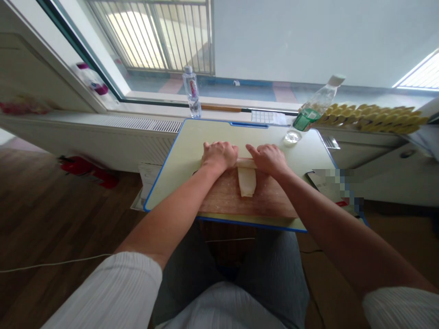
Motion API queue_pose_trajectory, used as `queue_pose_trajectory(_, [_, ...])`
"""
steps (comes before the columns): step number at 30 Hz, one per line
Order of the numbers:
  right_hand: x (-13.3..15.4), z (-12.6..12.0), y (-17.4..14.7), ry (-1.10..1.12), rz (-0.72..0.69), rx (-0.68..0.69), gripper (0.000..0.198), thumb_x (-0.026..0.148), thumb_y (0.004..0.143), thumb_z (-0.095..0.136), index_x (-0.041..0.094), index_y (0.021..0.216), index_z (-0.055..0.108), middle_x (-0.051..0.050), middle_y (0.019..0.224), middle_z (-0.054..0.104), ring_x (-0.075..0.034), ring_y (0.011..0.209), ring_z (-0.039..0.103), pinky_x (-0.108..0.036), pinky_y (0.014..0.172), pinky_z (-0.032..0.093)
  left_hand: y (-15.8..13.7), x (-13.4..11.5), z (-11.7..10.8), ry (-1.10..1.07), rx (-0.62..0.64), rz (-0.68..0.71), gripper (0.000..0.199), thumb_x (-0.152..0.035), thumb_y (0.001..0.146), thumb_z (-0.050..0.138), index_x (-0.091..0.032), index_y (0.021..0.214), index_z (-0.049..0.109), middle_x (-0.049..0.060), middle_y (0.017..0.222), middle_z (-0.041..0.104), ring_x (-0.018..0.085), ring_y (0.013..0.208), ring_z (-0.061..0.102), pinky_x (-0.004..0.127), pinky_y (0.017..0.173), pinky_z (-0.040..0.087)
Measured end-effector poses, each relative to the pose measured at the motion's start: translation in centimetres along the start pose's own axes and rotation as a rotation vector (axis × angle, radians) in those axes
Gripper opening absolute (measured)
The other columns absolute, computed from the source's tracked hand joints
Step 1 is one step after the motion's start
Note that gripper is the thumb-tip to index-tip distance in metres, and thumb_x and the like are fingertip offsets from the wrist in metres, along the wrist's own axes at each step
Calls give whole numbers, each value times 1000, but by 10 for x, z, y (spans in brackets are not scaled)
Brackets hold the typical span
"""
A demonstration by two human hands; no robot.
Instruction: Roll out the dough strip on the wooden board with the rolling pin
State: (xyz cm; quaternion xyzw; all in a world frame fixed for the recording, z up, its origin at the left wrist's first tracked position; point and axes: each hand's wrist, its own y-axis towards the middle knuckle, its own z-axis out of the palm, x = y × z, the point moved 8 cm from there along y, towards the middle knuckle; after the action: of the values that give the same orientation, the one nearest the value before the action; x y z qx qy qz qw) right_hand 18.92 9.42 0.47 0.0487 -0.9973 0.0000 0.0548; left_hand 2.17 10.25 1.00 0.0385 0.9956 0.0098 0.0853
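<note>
A strip of pale dough lies flat on a brown wooden board. Across its far end runs a light wooden rolling pin, whose middle shows between my hands. My left hand is closed over the pin's left part. Over the right part my right hand is closed too, its thumb pointing inward along the pin. Both ends of the pin are hidden by my hands. The near end of the dough reaches toward me, untouched by my fingers.
The board rests on a small blue-edged table. A green-labelled bottle stands at its back right, a clear bottle on the windowsill. Yellow objects line the right sill. A dark-edged item lies on the table's right side.
</note>
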Motion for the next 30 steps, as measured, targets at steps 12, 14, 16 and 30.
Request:
queue_pose_trajectory(12, [-14,-1,27,115,168,-33,83,84,100,39,15,106,83,-26,108,80,-43,105,75,-51,91,58,28,5,-1,-1,49,-70,56,-45,103,39,-14,117,84,22,120,82,36,116,76,52,109,49])
queue_pose_trajectory(14, [-15,-1,31,122,166,-42,83,85,99,41,14,106,83,-27,105,80,-44,103,75,-52,89,59,31,5,-1,-1,48,-79,55,-44,103,39,-14,117,84,22,120,82,37,117,76,52,108,50])
queue_pose_trajectory(16, [-16,-1,35,125,169,-47,81,83,99,43,14,106,84,-27,105,80,-44,101,75,-52,88,59,34,6,-1,-5,48,-85,54,-43,104,40,-14,118,83,23,121,82,37,118,76,51,109,50])
queue_pose_trajectory(30, [-18,5,47,115,187,17,89,85,101,35,11,119,82,-28,116,78,-45,113,71,-53,97,54,46,11,4,-13,69,-127,52,-46,103,44,-15,121,82,22,122,82,36,118,76,46,100,58])
